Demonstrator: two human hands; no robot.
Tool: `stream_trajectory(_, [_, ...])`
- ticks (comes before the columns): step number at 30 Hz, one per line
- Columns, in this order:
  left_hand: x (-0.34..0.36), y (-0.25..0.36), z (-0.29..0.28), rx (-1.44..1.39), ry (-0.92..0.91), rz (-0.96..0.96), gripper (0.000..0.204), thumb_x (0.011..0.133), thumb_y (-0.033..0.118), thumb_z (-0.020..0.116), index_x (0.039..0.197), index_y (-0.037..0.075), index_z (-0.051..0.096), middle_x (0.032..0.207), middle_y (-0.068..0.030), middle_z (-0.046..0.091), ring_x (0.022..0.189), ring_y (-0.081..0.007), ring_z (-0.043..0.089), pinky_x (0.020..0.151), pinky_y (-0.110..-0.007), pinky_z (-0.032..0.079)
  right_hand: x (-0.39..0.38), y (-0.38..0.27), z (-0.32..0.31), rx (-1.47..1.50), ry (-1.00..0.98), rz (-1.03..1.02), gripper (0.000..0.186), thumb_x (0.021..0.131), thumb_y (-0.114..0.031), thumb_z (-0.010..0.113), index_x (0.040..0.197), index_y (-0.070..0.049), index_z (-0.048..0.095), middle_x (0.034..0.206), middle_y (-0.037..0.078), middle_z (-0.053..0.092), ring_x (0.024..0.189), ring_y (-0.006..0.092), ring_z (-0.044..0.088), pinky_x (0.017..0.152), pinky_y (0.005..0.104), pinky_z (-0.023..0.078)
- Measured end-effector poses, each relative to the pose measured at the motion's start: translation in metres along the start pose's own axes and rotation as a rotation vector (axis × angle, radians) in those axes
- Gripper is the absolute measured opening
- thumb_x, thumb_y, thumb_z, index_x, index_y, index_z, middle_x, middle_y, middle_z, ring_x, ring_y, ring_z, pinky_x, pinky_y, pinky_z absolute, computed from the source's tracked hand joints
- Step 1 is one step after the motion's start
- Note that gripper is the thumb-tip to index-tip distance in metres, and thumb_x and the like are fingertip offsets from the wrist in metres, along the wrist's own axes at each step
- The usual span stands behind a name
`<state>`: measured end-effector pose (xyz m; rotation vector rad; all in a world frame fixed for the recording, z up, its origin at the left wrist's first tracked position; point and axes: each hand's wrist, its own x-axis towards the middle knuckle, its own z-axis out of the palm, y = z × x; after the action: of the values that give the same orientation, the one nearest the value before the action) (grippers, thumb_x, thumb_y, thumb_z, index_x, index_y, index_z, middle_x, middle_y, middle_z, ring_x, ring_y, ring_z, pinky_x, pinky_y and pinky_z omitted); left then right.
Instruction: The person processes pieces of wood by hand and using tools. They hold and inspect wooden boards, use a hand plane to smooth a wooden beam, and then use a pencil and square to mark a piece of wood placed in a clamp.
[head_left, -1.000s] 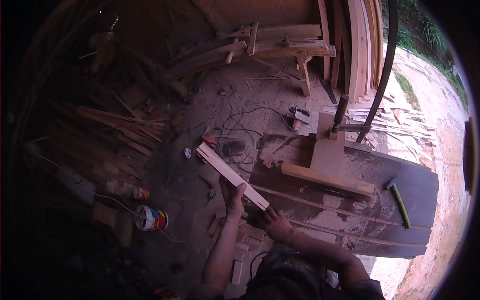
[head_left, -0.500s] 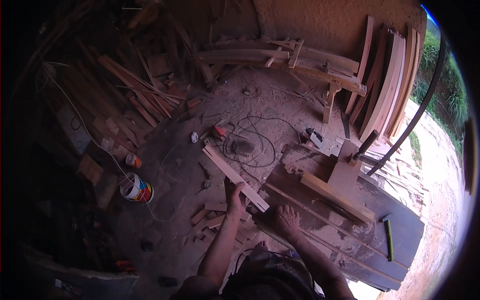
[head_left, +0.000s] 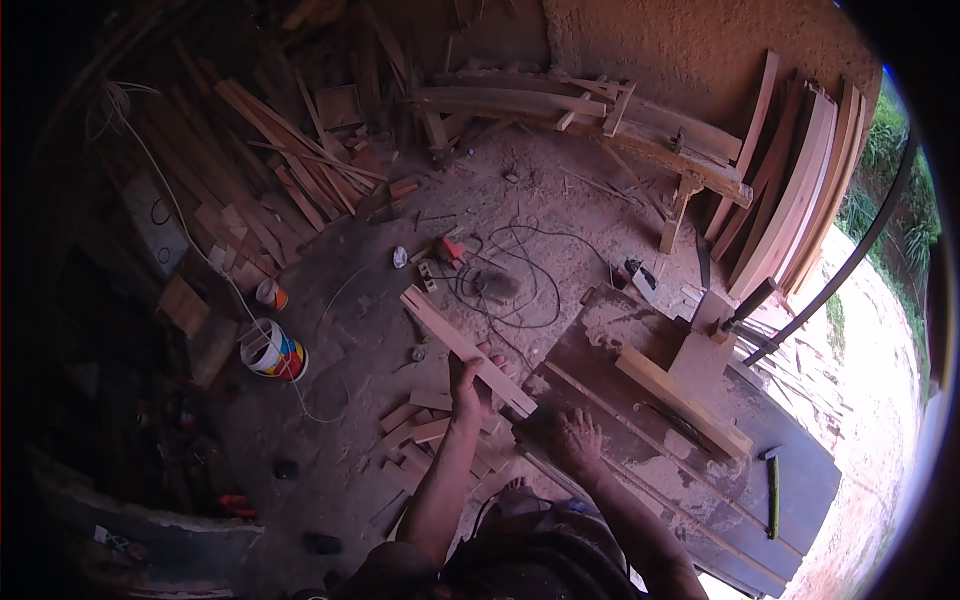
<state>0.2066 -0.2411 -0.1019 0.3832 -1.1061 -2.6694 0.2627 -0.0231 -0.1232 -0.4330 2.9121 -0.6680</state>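
My left hand (head_left: 470,385) grips a pale wooden piece (head_left: 440,325) held diagonally, with slots at its near end. My right hand (head_left: 578,440) rests just right of that end at the near left edge of the dark saw table (head_left: 800,480), its fingers slightly bent and apart; whether they touch anything small beneath is unclear. On the table, a thick wooden fence strip (head_left: 680,400) stands beside a pale board (head_left: 700,365) with a dark-handled clamp (head_left: 750,305). A green-handled hammer (head_left: 773,495) lies at the right.
Scrap blocks (head_left: 430,435) lie beside my feet. Cords (head_left: 510,290), a red tool (head_left: 450,250) and a paint bucket (head_left: 275,350) are on the floor. Timber piles (head_left: 290,170) lie left; a rough bench (head_left: 680,160) and leaning planks (head_left: 800,190) are behind.
The view has swung, showing more of the back wall and left pile. My right hand has moved slightly right from the piece's end; my left hand still holds it.
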Motion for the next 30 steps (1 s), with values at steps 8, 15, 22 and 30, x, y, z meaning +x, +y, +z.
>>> stream_trajectory(8, [0.0,0.009,-0.057,0.035,0.088,0.026,0.06,0.082,0.025,0.072,0.132,0.015,0.042,0.123,-0.0075,0.052,0.104,-0.0273,0.06,0.09,-0.049,0.054,-0.002,0.075,-0.042,0.022,-0.283,-0.33,0.05,0.086,-0.018,0.06,0.135,-0.027,0.059,0.14,0.009,0.053,0.13,0.0315,0.048,0.103,0.0481,0.042])
stream_trajectory(15, [-0.01,0.014,-0.063,0.018,0.141,0.061,0.062,0.082,0.023,0.071,0.135,0.018,0.039,0.125,-0.0079,0.05,0.102,-0.0285,0.06,0.088,-0.05,0.055,0.01,0.081,-0.05,-0.102,-0.163,-0.618,0.069,0.076,-0.013,0.071,0.14,-0.031,0.056,0.157,-0.002,0.04,0.143,0.026,0.037,0.109,0.0479,0.038])
stream_trajectory(22, [-0.004,0.015,-0.07,0.03,0.183,0.081,0.063,0.081,0.023,0.071,0.135,0.02,0.038,0.125,-0.0081,0.049,0.103,-0.0283,0.059,0.087,-0.05,0.055,0.051,0.047,-0.036,-0.126,-0.181,-0.617,0.059,0.079,-0.019,0.07,0.136,-0.03,0.06,0.154,-0.002,0.043,0.142,0.0258,0.039,0.108,0.05,0.037])
stream_trajectory(30, [-0.012,0.022,-0.081,-0.003,0.18,0.077,0.064,0.082,0.027,0.073,0.135,0.019,0.038,0.126,-0.0084,0.049,0.103,-0.0279,0.059,0.086,-0.049,0.055,0.106,-0.028,-0.014,-0.154,-0.22,-0.28,0.044,0.083,-0.043,0.07,0.121,-0.02,0.068,0.14,0.006,0.052,0.129,0.03,0.047,0.102,0.0502,0.039])
